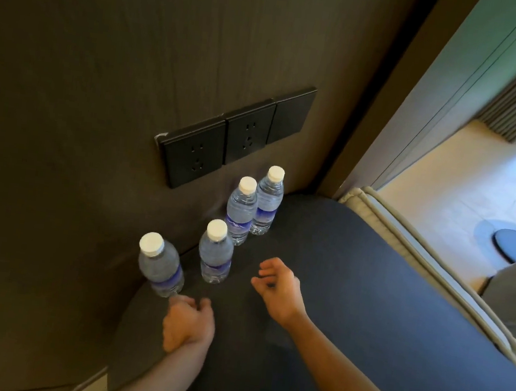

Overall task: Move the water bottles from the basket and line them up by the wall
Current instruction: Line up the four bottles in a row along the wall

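Nearest water bottle (162,266) tilted, base at loosely curled left hand (189,323) fingertips.

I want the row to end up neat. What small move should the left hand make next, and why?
Probably set the nearest bottle upright against the wall. It tilts while the other three stand upright in a row, and the left hand is at its base. The right hand is open and empty. No basket is in view.

Both forearms reach forward: the left hand (189,323) loosely curled, the right hand (278,287) relaxed, fingers half-bent, empty.
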